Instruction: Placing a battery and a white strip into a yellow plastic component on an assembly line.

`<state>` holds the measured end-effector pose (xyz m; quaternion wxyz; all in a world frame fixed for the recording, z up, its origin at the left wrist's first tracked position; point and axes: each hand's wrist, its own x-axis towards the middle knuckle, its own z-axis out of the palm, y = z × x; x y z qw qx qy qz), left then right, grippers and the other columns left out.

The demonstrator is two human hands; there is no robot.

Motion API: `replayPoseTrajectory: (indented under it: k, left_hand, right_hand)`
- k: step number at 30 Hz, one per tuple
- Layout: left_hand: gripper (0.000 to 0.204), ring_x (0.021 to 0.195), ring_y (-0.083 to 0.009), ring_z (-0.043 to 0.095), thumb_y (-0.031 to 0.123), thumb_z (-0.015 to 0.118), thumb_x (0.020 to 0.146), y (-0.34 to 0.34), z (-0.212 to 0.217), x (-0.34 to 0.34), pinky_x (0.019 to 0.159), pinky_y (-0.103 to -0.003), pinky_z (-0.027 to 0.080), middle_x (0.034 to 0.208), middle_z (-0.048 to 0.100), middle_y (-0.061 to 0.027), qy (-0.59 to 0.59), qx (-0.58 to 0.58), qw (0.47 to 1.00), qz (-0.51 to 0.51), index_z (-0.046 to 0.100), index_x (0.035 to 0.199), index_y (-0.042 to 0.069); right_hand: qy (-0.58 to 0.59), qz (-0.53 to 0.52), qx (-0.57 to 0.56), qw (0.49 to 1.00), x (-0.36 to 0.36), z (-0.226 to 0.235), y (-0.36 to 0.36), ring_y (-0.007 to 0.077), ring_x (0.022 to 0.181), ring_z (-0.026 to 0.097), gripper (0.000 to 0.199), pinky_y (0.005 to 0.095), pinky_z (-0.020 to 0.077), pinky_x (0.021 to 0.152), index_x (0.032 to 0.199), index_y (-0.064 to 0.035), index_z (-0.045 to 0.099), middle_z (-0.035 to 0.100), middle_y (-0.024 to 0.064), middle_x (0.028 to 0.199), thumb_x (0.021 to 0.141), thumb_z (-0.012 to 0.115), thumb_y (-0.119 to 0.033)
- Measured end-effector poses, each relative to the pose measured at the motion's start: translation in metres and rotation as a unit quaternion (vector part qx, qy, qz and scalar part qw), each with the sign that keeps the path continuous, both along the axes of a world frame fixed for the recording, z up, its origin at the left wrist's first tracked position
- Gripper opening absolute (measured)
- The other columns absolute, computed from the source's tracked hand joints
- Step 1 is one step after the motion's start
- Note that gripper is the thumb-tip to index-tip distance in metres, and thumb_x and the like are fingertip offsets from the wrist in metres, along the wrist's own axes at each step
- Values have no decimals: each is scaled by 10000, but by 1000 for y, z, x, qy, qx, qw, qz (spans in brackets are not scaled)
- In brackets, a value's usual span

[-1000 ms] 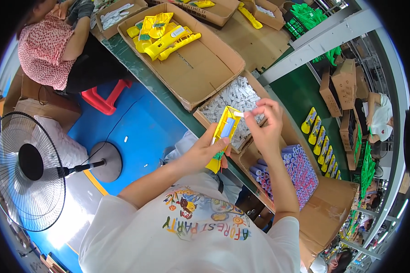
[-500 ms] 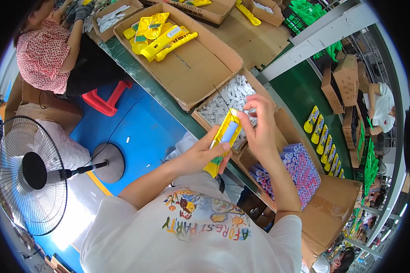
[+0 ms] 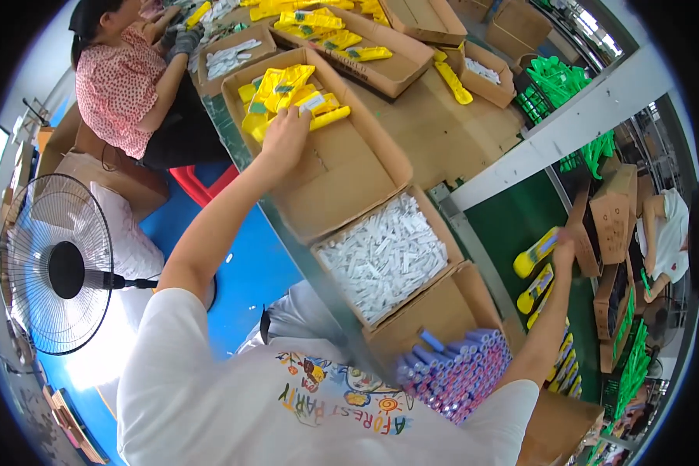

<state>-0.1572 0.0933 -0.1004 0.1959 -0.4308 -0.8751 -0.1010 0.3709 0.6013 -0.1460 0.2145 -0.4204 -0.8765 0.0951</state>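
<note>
My left hand reaches into a cardboard box at the upper middle. Its fingers are closed on a yellow plastic housing lying among other yellow housings with green circuit boards. Out to the right, my right hand, somewhat blurred, has its fingers at the end of another yellow housing with a blue-violet cylindrical cell in it. That housing lies at the far end of a row of similar filled housings on the green table.
Small white plastic parts fill a box before me. Beside it stands a carton of purple-wrapped cylindrical cells. A metal post slants over the table. A fan stands left; a co-worker sits at the upper left.
My hands have parted from in front of me. The right has carried the filled yellow housing to the row on the right; the left has moved to the box of yellow housings. The view has shifted.
</note>
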Motion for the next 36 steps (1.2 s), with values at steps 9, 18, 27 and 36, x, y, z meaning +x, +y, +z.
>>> replayPoseTrajectory:
  k: [9, 18, 27, 36]
  left_hand:
    - [478, 1021, -337, 553, 8, 680, 659, -52, 68, 153, 845, -384, 483, 1090, 530, -177, -367, 202, 879, -228, 498, 1102, 25]
    - [392, 870, -210, 635, 103, 698, 798, -77, 88, 228, 681, -318, 516, 1007, 634, -116, -883, -142, 347, -282, 526, 1141, 24]
    - [428, 1009, -230, 614, 112, 563, 870, -84, 46, 232, 877, -393, 510, 1096, 606, -116, -959, 201, 143, -139, 456, 1278, 38]
    - [546, 839, -169, 553, -7, 445, 847, -92, 46, 266, 738, -314, 480, 1024, 493, -71, -805, 205, 470, -297, 264, 1355, 78]
  right_hand:
    - [214, 109, -178, 954, -127, 142, -278, 183, 976, 602, 266, 318, 480, 790, 1157, -76, 594, 637, 72, 1140, 996, 467, -244]
    - [222, 340, -304, 862, -151, 154, -443, 140, 936, 563, 216, 242, 453, 772, 1140, -6, 522, 571, 98, 1044, 979, 449, -129]
    - [69, 462, -20, 884, -123, 131, -481, 279, 952, 602, 244, 357, 500, 811, 923, -91, 676, 637, 65, 1063, 726, 597, 29]
    - [277, 159, -435, 842, -135, 140, -498, 59, 590, 569, 117, 187, 418, 475, 973, -10, 645, 648, 34, 812, 857, 633, -13]
